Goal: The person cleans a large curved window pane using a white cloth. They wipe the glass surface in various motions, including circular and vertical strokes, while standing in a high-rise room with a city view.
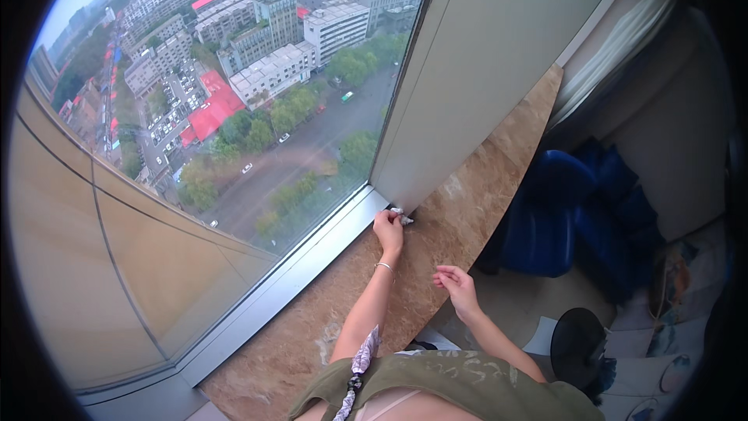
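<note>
My left hand (388,227) reaches out to the corner where the metal window frame (280,289) meets a grey wall panel (467,76). Its fingers pinch a small crumpled whitish cloth or tissue (402,216) against that corner, just above the brown marble sill (432,240). A thin bracelet (384,266) circles the left wrist. My right hand (457,289) hovers near the sill's curved inner edge, fingers loosely bent, and I see nothing in it. Large window glass (327,146) rises beyond the left hand.
White curtain fabric (619,47) hangs at the upper right. Below it stand dark blue glossy seats (540,228). A round black object (578,339) is beside me on the right, near the floor. A patterned braid or scarf (365,354) dangles before my chest.
</note>
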`<state>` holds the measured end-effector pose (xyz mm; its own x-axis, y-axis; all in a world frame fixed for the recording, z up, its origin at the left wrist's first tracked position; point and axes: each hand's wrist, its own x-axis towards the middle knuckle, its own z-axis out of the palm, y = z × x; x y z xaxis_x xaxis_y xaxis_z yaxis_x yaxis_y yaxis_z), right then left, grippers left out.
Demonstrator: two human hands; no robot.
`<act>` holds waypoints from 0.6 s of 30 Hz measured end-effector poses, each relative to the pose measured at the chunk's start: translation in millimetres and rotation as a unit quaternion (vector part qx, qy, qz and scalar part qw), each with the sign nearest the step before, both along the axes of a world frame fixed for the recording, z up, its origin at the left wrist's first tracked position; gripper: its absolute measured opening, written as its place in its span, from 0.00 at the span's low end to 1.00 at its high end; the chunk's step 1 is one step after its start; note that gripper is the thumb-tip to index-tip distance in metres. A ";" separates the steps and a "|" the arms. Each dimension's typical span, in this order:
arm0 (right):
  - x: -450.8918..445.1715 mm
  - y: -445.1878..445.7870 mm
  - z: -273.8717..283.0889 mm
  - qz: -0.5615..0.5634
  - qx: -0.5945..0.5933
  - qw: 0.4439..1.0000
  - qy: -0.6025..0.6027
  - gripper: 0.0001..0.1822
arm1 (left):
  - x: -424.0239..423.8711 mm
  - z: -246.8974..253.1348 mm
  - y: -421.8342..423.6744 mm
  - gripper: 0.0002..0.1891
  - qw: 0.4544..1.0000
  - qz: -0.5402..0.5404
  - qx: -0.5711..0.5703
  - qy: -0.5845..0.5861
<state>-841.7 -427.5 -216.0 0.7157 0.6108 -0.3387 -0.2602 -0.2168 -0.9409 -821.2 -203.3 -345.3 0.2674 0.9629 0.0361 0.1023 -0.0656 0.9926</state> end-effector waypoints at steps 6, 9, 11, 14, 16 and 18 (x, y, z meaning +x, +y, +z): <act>-1.6 7.0 -1.0 0.029 0.003 0.999 -0.013 0.12 | 5.2 82.3 -7.2 0.05 0.942 -0.006 -0.189 -0.278; 3.1 8.5 -4.2 0.028 -0.019 0.999 -0.018 0.12 | 7.1 99.7 -0.1 0.04 0.977 0.033 0.058 -0.201; 1.4 8.3 -2.1 0.008 -0.022 1.000 0.004 0.11 | 2.2 83.3 9.6 0.03 0.987 0.021 0.129 -0.095; -0.2 3.5 -6.2 0.012 -0.007 1.000 0.003 0.11 | -1.4 64.8 40.3 0.02 0.983 0.013 0.183 0.000; 0.5 2.4 -4.0 0.015 0.001 1.000 -0.002 0.11 | 0.3 59.0 58.3 0.01 0.985 0.000 0.167 0.038; 1.3 3.3 -0.5 0.016 0.003 1.000 -0.009 0.11 | 2.4 37.1 67.3 0.02 0.980 -0.003 0.180 0.082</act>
